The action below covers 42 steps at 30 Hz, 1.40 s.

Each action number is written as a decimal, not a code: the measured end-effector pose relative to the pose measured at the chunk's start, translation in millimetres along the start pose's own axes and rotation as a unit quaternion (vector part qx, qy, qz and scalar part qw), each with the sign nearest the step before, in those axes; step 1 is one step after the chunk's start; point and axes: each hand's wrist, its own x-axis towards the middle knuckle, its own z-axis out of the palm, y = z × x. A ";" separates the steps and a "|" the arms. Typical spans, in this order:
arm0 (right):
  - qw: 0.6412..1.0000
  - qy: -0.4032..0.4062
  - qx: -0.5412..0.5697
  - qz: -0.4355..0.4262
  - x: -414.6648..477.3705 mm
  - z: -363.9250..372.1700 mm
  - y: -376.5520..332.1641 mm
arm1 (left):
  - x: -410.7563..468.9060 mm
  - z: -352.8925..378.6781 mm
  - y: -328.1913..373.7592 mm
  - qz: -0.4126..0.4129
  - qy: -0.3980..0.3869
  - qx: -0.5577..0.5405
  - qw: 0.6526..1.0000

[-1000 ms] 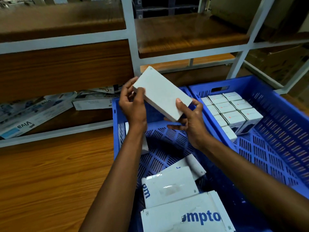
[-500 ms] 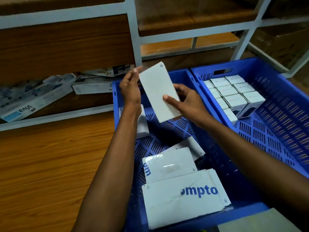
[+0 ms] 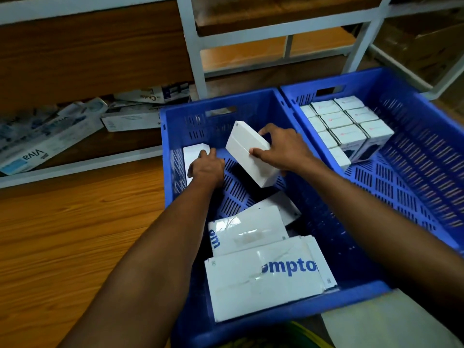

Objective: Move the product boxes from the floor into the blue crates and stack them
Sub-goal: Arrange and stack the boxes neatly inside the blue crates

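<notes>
A pale sheet [image 3: 381, 325] lies at 5 o'clock, just outside the near rim of the left crate [image 3: 251, 320]. Inside that crate's near end a large box [image 3: 251, 287] printed with blue letters lies flat. A second box [image 3: 248, 229] lies just beyond it at 12 o'clock, and its near edge is under the large one.

Both forearms reach over these into the crate's far half. The left hand [image 3: 207, 169] lies against the corner box [image 3: 194, 153], a white box standing in the crate's 11 o'clock corner. Its fingertips touch that box, but whether they grip it cannot be told. The right hand [image 3: 283, 151] clamps the held box [image 3: 247, 154], with the thumb on the top face and the fingers over the far edge. This white box is tilted inside the crate, its low end toward 5 o'clock.

The right crate [image 3: 426, 126] touches the left one at 3 o'clock. Small boxes [image 3: 351, 121] are stacked in neat rows at its far left. The wooden floor [image 3: 62, 234] spreads at 9 o'clock. Beyond it, at 10 o'clock, loose cartons [image 3: 45, 144] lie on a low shelf [image 3: 75, 167].
</notes>
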 end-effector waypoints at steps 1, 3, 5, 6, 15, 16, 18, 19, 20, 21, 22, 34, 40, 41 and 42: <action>1.000 0.000 -0.003 -0.002 -0.6 -0.3 0.2 | 0.3 0.1 0.0 0.003 -0.001 0.007 1.000; 1.000 0.002 -0.012 -0.009 -0.3 0.7 1.2 | -1.2 -1.0 1.1 0.012 0.000 0.011 1.000; 1.000 -0.002 -0.017 -0.013 1.2 2.1 3.0 | -1.7 -0.7 0.5 0.015 0.002 0.004 1.000; 1.000 -0.006 -0.017 -0.015 2.0 2.9 4.0 | -2.4 -0.1 -0.2 0.012 0.004 0.000 1.000; 0.988 -0.029 0.144 0.040 8.0 5.9 8.5 | -32.0 -50.6 -2.9 -0.091 0.152 -0.269 0.947; 0.986 -0.016 0.163 0.038 7.5 5.1 7.4 | -40.8 -60.9 -1.5 -0.109 0.213 -0.358 0.903; 0.985 0.019 0.169 0.006 4.1 5.4 2.1 | -55.0 -76.1 5.5 -0.097 0.199 -0.582 0.783; 0.987 0.033 0.154 -0.028 0.9 6.3 -2.1 | -60.1 -79.8 11.0 -0.073 0.125 -0.696 0.704; 0.988 0.034 0.135 -0.070 -2.0 8.1 -5.8 | -63.9 -80.5 16.3 -0.054 0.053 -0.774 0.628; 0.986 0.017 0.126 -0.109 -4.4 11.4 -8.9 | -63.2 -78.3 18.2 -0.053 0.013 -0.819 0.571; 0.981 -0.016 0.137 -0.135 -6.2 14.3 -11.1 | -59.5 -74.7 17.1 -0.078 0.014 -0.839 0.539; 0.830 -0.314 0.445 0.120 -7.7 8.4 -22.0 | -45.6 -65.4 -18.9 -0.109 -0.014 -0.786 0.608; 0.853 -0.285 0.413 0.143 -6.4 27.8 -39.3 | -49.1 -53.5 -25.1 -0.132 0.064 -0.474 0.868; 0.862 -0.277 0.400 0.144 -7.2 32.1 -42.4 | -48.7 -52.7 -26.4 -0.136 0.069 -0.463 0.873; 0.868 -0.270 0.393 0.139 -8.1 35.1 -45.2 | -49.8 -53.4 -27.5 -0.138 0.072 -0.469 0.869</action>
